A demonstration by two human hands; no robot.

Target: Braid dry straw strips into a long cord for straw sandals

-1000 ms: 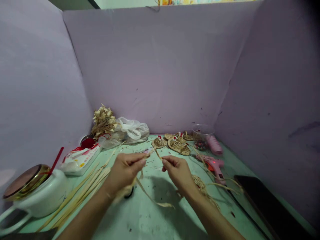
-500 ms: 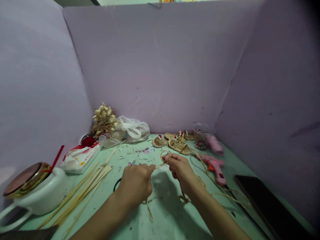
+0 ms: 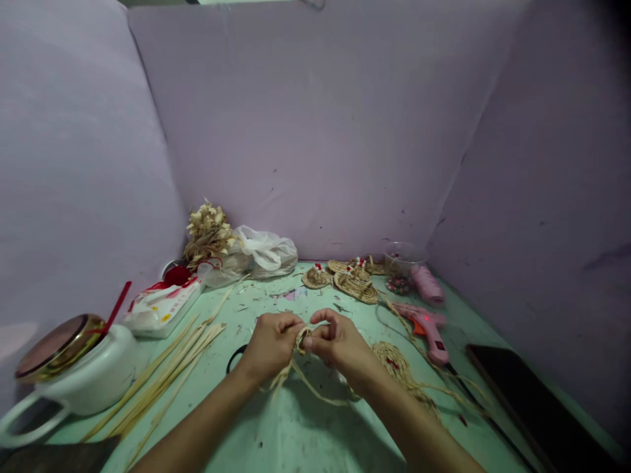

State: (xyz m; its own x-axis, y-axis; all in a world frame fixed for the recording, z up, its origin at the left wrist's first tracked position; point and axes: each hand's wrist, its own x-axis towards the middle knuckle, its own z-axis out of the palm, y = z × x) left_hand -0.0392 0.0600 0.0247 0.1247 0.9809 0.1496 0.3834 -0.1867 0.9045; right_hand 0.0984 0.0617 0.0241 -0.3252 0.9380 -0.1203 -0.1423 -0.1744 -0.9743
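Observation:
My left hand (image 3: 270,343) and my right hand (image 3: 335,340) meet over the green table (image 3: 296,433), fingertips pinched together on a small loop of twisted straw cord (image 3: 302,340). Loose straw ends (image 3: 315,391) trail from the cord down onto the table beneath my wrists. A coil of braided straw (image 3: 394,364) lies just right of my right hand.
Long straw strips (image 3: 167,374) lie at the left beside a white lidded pot (image 3: 73,368) and a red-and-white packet (image 3: 160,307). Small woven straw sandals (image 3: 352,282), a pink glue gun (image 3: 426,325), a pink spool (image 3: 428,286), a plastic bag (image 3: 263,253), a dark slab (image 3: 527,401).
My hands have come closer together and nearer to me. The straw that was stretched between them is now bent into a small loop held by both hands.

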